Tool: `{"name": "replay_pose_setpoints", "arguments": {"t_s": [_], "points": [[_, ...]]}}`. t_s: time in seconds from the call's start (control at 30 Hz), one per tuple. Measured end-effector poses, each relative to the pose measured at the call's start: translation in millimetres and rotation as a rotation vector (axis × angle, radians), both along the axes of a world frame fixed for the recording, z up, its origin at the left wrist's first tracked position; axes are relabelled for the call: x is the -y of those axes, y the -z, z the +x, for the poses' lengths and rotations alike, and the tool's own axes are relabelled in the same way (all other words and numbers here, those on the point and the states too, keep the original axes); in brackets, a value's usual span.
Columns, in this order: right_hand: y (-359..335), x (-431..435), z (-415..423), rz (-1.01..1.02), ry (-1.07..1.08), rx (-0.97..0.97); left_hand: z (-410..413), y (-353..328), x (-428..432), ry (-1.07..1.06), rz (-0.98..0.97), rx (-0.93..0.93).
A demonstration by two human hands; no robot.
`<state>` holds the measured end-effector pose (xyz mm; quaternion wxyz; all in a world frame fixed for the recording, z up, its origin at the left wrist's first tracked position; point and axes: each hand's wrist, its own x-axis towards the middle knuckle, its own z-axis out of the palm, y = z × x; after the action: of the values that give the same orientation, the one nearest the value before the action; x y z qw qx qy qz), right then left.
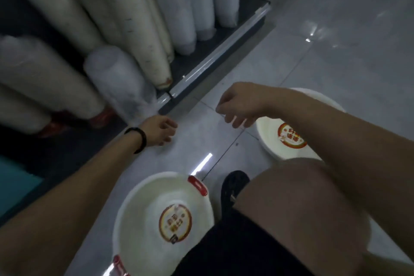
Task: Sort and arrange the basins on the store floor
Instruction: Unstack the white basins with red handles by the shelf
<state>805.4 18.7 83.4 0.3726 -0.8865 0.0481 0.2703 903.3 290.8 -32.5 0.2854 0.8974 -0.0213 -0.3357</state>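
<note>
A white basin with red handles and a round red-gold sticker sits on the grey floor near my left leg. A second white basin with the same sticker lies further right, partly hidden under my right forearm and knee. My left hand, with a black wristband, hovers over bare floor near the shelf base, fingers curled and holding nothing. My right hand hangs above the floor just left of the second basin, fingers loosely curled downward, empty.
Tall stacks of white basins, some wrapped in clear plastic, lean on a dark low shelf at the left and back. My knee and black shoe fill the lower right. Glossy grey tiled floor stretches right.
</note>
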Motion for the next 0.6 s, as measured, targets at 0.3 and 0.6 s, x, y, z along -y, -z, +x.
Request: {"name": "replay_pose_setpoints", "arguments": {"t_s": [0.3, 0.6], "points": [[38.2, -155.4, -24.7, -0.294, -0.346, -0.396, -164.1, 111.9, -196.9, -0.529, 0.211, -0.202], [69.5, -151.0, -52.2, -0.373, -0.257, -0.260, -243.6, 178.5, -231.3, -1.010, 0.103, -0.611]]}}
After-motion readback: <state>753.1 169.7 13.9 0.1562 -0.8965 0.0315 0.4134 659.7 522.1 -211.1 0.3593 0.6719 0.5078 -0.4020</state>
